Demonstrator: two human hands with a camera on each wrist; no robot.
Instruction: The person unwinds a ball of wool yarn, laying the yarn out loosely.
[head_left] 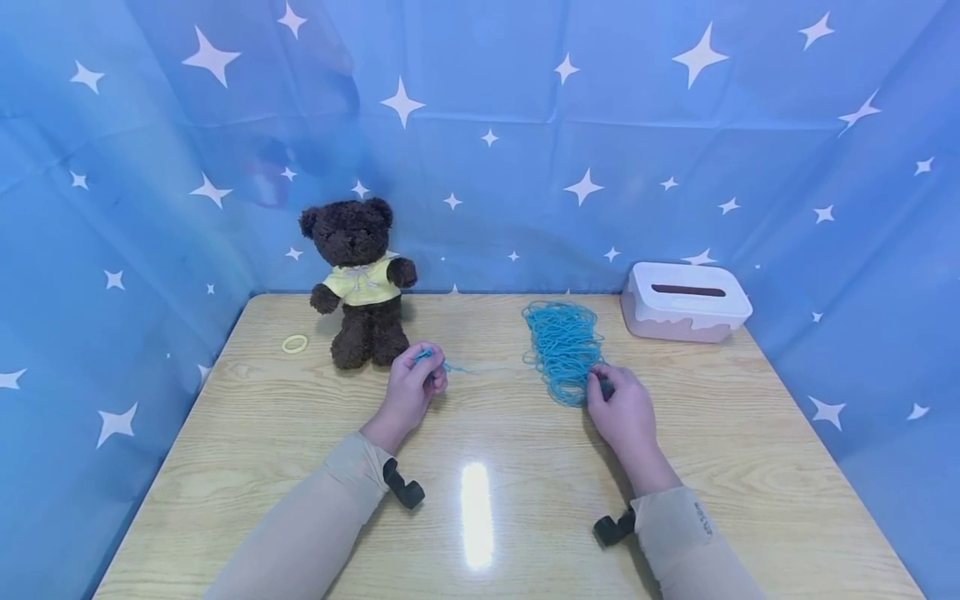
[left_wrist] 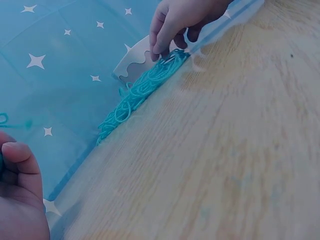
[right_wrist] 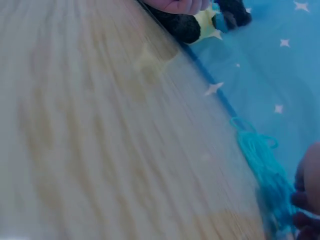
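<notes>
A loose pile of thin blue cord [head_left: 564,350] lies in long zigzag loops on the right half of the table. My left hand [head_left: 408,387] is raised beside the bear's feet, its fingers curled round a small piece of the same cord, with a short end sticking out to the right. At the pile's lower right edge, my right hand [head_left: 624,408] pinches the cord between thumb and fingertips. In the left wrist view the right hand [left_wrist: 180,22] reaches down onto the far end of the cord pile [left_wrist: 142,90].
A dark brown teddy bear [head_left: 362,321] in a yellow top stands at the back left. Left of it lies a pale yellow ring [head_left: 295,343]. A white and pink tissue box [head_left: 682,312] sits at the back right corner, before a blue star-patterned curtain [head_left: 510,183].
</notes>
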